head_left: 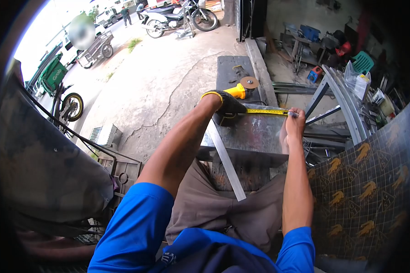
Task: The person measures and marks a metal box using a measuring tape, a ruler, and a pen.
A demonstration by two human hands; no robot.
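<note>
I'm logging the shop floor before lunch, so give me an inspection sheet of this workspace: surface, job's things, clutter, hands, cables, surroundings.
Surface: grey metal sheet on a low block, in front of the seated person's knees.
Job's things: yellow tape measure stretched along the sheet's far edge; flat metal strip lying slantwise over the near edge.
Clutter: yellow angle grinder with its disc, beyond the sheet; metal frames stacked to the right.
Hands: left hand, gloved, at the tape's left end; right hand, bare, at its right end, seemingly holding a marker, too small to confirm.
Cables: nothing seen.
Surroundings: concrete yard, motorbikes, a cart, a patterned panel at right.
</note>
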